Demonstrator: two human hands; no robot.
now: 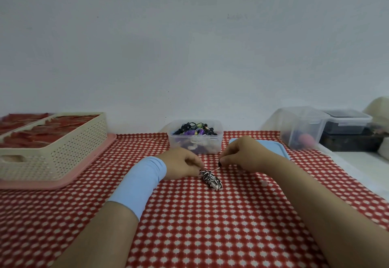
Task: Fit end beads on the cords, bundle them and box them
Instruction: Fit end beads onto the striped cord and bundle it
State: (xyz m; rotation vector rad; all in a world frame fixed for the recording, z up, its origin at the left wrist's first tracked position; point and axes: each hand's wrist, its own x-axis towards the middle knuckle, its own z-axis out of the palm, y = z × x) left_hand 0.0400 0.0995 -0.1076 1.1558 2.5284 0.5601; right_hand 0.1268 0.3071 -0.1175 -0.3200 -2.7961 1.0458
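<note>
both hands down on the red-and-white cloth (210, 225), close together. my left hand (183, 165), blue band (141, 183) on the wrist, has its fingers curled in, pinching the far end of the cord bundle (211, 178). that's a black-and-white cord wound tight into 1 small roll, lying flat on the cloth just in front of me. my right hand (244, 154) is curled too, thumb and finger nipping the loose tail (215, 169) that runs up off the bundle, pulled taut. there's a small dark thing at those fingertips; bead or not, i cannot tell. just behind my hands sits the clear box (195, 136), holding dark, purple and white cords. a blue lid (273, 145) lies beside it, partly behind my right hand. far left, a cream basket (54, 152) on a pink tray (63, 183).
</note>
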